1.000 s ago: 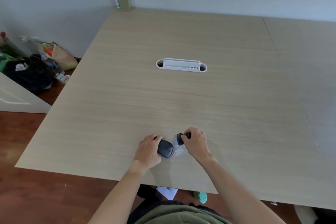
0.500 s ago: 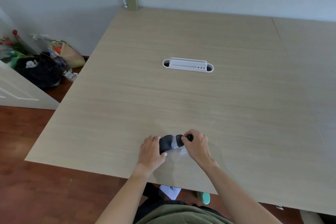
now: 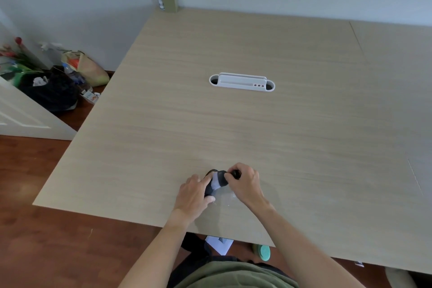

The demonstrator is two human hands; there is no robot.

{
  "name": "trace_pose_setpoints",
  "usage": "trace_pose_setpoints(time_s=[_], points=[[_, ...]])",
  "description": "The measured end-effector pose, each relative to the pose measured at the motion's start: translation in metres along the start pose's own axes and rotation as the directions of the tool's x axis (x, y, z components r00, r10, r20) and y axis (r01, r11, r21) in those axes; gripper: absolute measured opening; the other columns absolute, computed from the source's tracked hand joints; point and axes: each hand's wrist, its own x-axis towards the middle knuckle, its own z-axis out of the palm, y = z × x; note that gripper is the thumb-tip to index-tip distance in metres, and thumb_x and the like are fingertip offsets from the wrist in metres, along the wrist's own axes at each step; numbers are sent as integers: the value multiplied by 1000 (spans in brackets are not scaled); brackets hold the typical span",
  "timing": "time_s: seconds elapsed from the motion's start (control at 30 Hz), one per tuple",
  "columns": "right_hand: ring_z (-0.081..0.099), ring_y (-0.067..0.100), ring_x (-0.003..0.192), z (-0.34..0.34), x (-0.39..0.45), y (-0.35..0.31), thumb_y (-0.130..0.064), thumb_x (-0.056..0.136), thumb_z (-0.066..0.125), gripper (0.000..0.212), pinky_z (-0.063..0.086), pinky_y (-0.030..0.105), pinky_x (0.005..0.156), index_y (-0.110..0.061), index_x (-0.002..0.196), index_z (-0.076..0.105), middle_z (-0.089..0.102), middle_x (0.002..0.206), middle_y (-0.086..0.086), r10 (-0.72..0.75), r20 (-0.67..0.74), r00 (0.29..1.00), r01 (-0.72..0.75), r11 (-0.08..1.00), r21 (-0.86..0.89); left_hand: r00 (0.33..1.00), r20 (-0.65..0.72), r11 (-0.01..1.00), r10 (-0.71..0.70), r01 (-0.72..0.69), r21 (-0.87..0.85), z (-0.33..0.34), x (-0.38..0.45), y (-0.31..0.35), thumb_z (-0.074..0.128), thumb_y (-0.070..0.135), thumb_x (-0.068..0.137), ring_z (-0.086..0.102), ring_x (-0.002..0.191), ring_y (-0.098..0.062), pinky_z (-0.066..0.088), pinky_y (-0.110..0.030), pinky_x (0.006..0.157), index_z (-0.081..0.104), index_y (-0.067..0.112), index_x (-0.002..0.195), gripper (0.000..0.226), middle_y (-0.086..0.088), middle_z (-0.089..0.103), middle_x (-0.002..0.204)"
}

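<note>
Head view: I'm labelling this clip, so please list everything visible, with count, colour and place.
mouse: one, black and grey, tilted between both hands, near table edge
small black part: one, black, at the mouse's right end
clear wrap: one, transparent, on the table by the hands
table: one, light wood
cable tray: one, white, table middle
holder box: one, olive, far left corner
black bag: one, black, floor at left
left hand: grips mouse
right hand: fingers pinch small black part

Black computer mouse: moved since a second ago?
Yes. The black computer mouse, flat on the wooden table before, is now tipped up, pale underside showing, slightly nearer the white cable tray.
</note>
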Motion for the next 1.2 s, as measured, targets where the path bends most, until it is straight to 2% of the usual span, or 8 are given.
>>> trace_pose_setpoints(time_s=[0.2,0.3,0.5,0.67,0.87,1.0,1.13,1.2], points=[[56,19,66,-2,-1,14,-5,82,61,6,40,23,55,-6,77,64,65,73,3,40,-72,997,-43,999,-34,994,109,997,7,-16,74,-8,4,-2,62,25,78,47,119,-27,43,-39,99,19,35,152,86,-5,48,123],[57,14,66,-9,-1,11,-6,81,62,5,40,15,53,-7,77,65,66,72,1,53,-100,994,-52,999,13,992,129,998,11,-20,67,-12,8,-2,62,21,76,48,120,-28,43,-41,101,20,33,152,87,-5,49,125],[55,11,63,3,-9,6,-9,79,67,2,42,10,51,-8,78,69,66,73,2,52,141,989,-57,998,29,986,169,1000,6,-7,4,-14,17,-2,73,28,69,50,123,-25,43,-38,101,28,31,150,92,-3,54,129],[57,18,67,1,-9,13,-7,82,60,6,47,31,57,-9,77,62,63,73,1,80,-63,995,-82,996,-34,984,175,999,-15,9,34,-20,23,0,79,35,67,50,123,-27,43,-39,99,28,24,150,98,-5,54,132],[57,13,60,-1,-10,10,-10,79,65,5,42,13,51,-10,75,65,64,68,0,79,46,996,-81,996,46,977,211,999,-21,15,28,-15,27,5,79,20,71,50,123,-30,47,-41,97,25,13,150,95,-8,52,133],[57,18,68,-8,-6,17,-9,82,62,5,44,24,56,-9,77,62,64,74,1,89,-85,992,-92,995,-39,984,177,984,-1,-30,177,-20,30,9,65,5,78,58,113,-31,51,-40,89,36,13,142,71,-10,59,122],[54,5,63,-13,-9,9,-7,80,64,4,42,9,55,-7,76,66,65,71,-1,60,-87,994,-57,998,41,986,76,938,148,-164,306,-26,35,11,67,9,77,46,119,-27,46,-38,92,37,31,139,72,-5,41,132],[54,2,61,-9,-13,4,-8,77,67,4,41,7,56,-8,73,68,63,67,-4,43,-12,999,-42,997,65,960,128,911,248,-276,306,-26,37,11,68,9,78,40,123,-29,43,-41,96,36,41,138,75,-4,31,141]])
